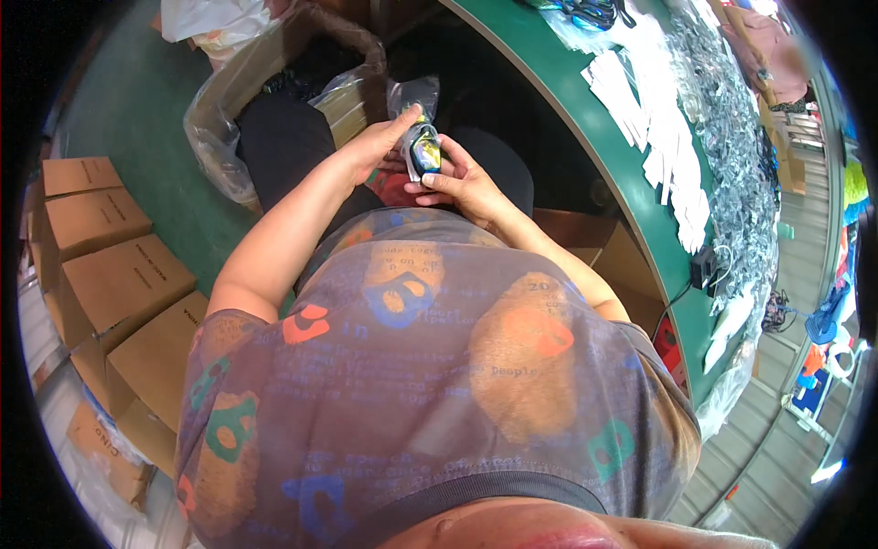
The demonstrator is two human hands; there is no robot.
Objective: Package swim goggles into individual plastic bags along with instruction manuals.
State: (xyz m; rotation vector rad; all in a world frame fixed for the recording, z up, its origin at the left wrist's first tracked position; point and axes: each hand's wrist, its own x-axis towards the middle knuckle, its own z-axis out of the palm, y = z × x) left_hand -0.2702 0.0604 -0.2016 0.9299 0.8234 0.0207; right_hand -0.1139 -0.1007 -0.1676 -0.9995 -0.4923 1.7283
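Observation:
Over my lap, both hands hold what looks like a pair of swim goggles (426, 151), with a dark frame and shiny yellow-blue lenses. A clear plastic bag (416, 91) sticks out beyond it; I cannot tell how far it encloses the goggles. My left hand (382, 145) is closed on their left side, thumb stretched along the upper end. Closed on the lower right side is my right hand (465, 183), its thumb and fingers pinching the near end. The fingers underneath are partly hidden.
A green table (549, 96) curves along the right, bearing white paper slips (672, 174), a heap of clear plastic bags (732, 137) and dark-blue goggles (590, 11). Brown cartons (123, 274) are stacked at left. A large clear bag (215, 137) lies beside my left leg.

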